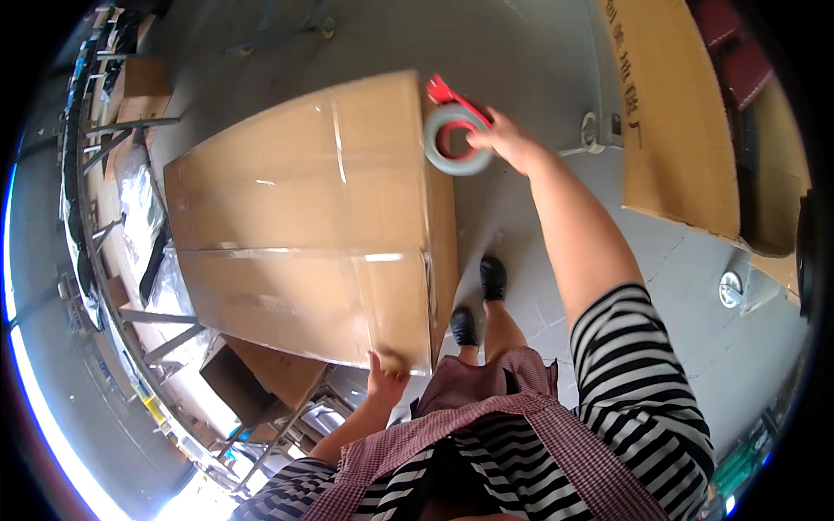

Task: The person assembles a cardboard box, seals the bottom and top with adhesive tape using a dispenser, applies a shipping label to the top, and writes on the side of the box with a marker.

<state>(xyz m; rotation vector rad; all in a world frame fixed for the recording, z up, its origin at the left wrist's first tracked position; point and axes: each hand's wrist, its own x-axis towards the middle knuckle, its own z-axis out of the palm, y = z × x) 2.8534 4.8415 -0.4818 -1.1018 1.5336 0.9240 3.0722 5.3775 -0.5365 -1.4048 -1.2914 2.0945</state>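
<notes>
One tape dispenser [455, 114] points forward-left.

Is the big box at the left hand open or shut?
Shut on the visible faces: the big box has a closed, shiny taped seam.

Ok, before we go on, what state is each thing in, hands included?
Big box: closed, clear tape across it.
Tape dispenser: held beside the big box, loaded.
Tape roll: grey, on the dispenser.
Right hand: gripping the dispenser.
Left hand: touching the big box's near edge, grip unclear.
Box at right: open, reddish contents showing.
Apron: worn.
</notes>
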